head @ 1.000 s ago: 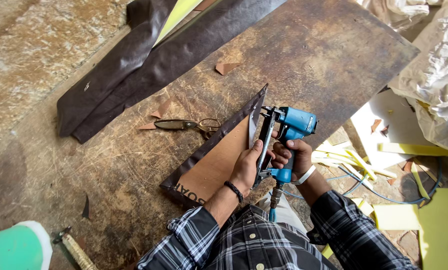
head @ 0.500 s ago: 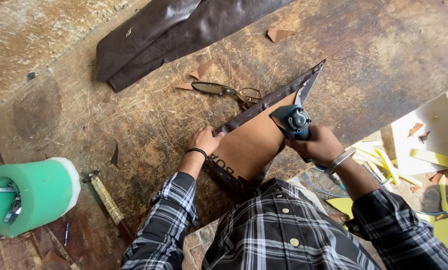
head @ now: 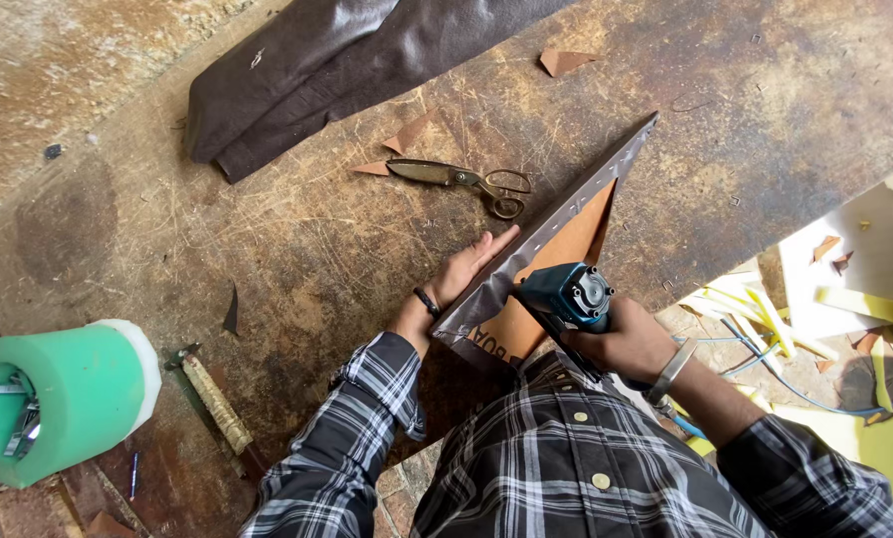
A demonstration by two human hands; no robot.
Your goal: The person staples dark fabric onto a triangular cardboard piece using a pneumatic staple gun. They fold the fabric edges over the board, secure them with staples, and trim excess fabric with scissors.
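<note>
A flat brown board [head: 566, 254] wrapped along one edge with dark leather-like fabric lies on the worn wooden workbench [head: 297, 259]. My left hand [head: 463, 273] lies flat against the fabric-covered edge, fingers stretched out and pressing on it. My right hand [head: 621, 341] grips a blue pneumatic staple gun [head: 568, 297], whose nose rests on the board near the fabric edge. A metal bracelet sits on my right wrist, a dark band on my left.
Old scissors [head: 461, 179] lie just beyond the board. A folded piece of dark brown leather [head: 337, 70] lies at the far side. A green tub [head: 53, 399] of metal bits and a hammer [head: 217, 408] sit at left. Foam scraps and hoses [head: 795, 329] litter the floor at right.
The view has shifted, so bench and tub sit further into the frame. My left hand has flattened along the fabric edge, and the staple gun has come down nearer the board's near end.
</note>
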